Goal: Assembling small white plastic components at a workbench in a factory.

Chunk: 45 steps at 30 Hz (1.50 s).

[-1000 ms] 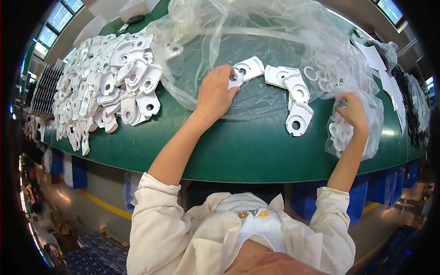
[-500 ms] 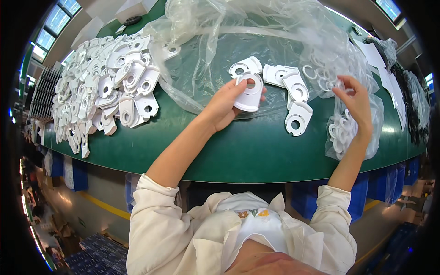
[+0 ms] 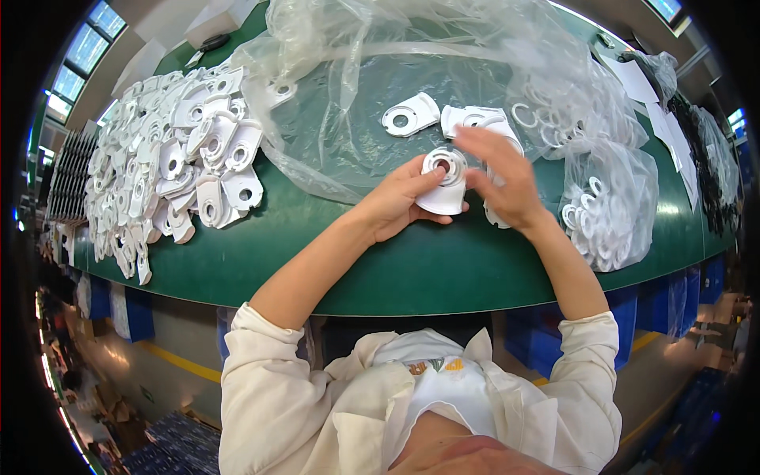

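My left hand (image 3: 397, 202) grips a white plastic part (image 3: 443, 199), rounded at one end, with a hole through it. A white ring (image 3: 435, 161) appears to sit around that hole. Close against the part's right side is my right hand (image 3: 511, 184), fingers stretched and apart, with nothing visible in them. Beyond my hands lies a similar white part (image 3: 411, 115). Several more overlap beside it, among them another white part (image 3: 475, 116), and my right hand partly covers them. Loose white rings (image 3: 526, 115) lie at the clear plastic's right side.
A big heap of white parts (image 3: 170, 158) covers the left of the green table (image 3: 317, 273). Clear plastic sheeting (image 3: 332, 119) spreads across the back. On the right stands a clear bag of white rings (image 3: 608, 222). Blue bins (image 3: 526, 340) are below the table edge.
My right hand has come left from the rings to the held part. The part has moved slightly right and nearer, and a ring now seems to be at its hole.
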Motion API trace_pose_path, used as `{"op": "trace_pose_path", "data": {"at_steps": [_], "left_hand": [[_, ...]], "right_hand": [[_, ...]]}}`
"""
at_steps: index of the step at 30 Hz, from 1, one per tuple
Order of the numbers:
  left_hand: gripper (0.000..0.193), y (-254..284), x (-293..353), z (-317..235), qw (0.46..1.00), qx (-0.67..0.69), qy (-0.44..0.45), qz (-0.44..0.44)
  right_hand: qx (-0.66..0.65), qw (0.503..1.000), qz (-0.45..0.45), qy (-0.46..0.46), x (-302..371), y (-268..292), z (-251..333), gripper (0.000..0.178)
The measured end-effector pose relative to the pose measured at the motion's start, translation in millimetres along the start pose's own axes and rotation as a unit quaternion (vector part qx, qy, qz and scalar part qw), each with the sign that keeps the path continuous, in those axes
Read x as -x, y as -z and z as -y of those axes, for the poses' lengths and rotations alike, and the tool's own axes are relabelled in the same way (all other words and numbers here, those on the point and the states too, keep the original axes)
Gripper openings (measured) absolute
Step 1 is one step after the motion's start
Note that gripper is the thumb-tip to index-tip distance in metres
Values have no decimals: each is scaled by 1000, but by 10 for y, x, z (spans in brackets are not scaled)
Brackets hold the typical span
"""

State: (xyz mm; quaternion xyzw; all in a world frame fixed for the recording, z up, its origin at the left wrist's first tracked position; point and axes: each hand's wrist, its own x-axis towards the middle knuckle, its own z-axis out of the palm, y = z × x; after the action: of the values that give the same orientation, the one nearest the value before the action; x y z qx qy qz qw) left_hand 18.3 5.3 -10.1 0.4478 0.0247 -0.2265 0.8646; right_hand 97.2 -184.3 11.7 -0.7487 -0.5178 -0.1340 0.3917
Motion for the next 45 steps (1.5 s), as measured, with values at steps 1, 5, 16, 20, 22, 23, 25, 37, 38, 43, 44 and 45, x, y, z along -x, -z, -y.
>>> {"op": "trace_pose_path", "data": {"at_steps": [1,5,16,20,22,23,25,37,38,43,44,45], "left_hand": [[36,24,-1,-13,1000,1,-6,-7],[28,-13,-7,-43,999,7,-27,-44],[30,-7,-19,-36,995,-12,-41,-94],[35,19,-30,-14,996,-17,-50,-73],[39,8,-41,-19,996,-15,-48,-71],[38,2,-43,-20,996,-14,-45,-73],[38,4,-21,-29,996,-13,-43,-81],[44,-10,-41,13,995,-35,-57,-79],[45,-4,-47,15,994,-32,-59,-87],[45,-12,-64,18,993,-24,-67,-97],[45,-12,-52,6,993,-14,-71,-96],[44,-9,-44,-1,993,-4,-75,-95]], "right_hand": [[23,998,-61,-9,-23,57,-46,31],[96,943,-307,-92,91,346,-645,17],[311,890,4,-335,388,833,-1110,17],[317,883,15,-346,384,843,-1112,21],[289,901,-133,-295,442,895,-1201,22],[289,901,-133,-295,405,921,-1161,22],[270,871,-297,-282,237,955,-1023,19],[-389,879,-66,-270,32,8,-120,14],[-418,852,-24,-314,33,-35,-68,16],[-360,886,-6,-292,38,-24,-60,17],[-341,897,-15,-282,27,-21,-74,17],[-323,907,-23,-271,18,-18,-83,17]]}}
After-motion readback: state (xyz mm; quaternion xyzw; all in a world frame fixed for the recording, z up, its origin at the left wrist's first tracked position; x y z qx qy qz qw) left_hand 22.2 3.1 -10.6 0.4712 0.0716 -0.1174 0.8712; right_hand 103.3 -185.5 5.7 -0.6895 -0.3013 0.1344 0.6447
